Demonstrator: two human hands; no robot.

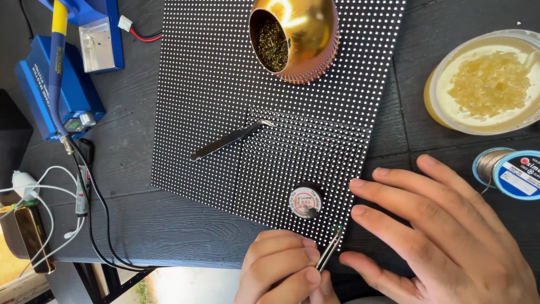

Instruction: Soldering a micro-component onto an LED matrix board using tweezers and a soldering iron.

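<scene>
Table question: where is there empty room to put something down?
Bare dark table lies between the dotted panel and the cables. Another strip runs between the panel and the tub of yellow bits. It's crowded by the hands: left hand, tweezers, right hand, solder spool.

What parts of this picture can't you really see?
- Head view: what the tweezers in the left hand pinch at the corner of the dotted black panel is too small to tell.
- The right hand covers the table beneath it.
- The solder spool and the tub of yellowish paste are cut off by the right edge.
- The gold bowl's top is cut off by the upper edge.
</scene>
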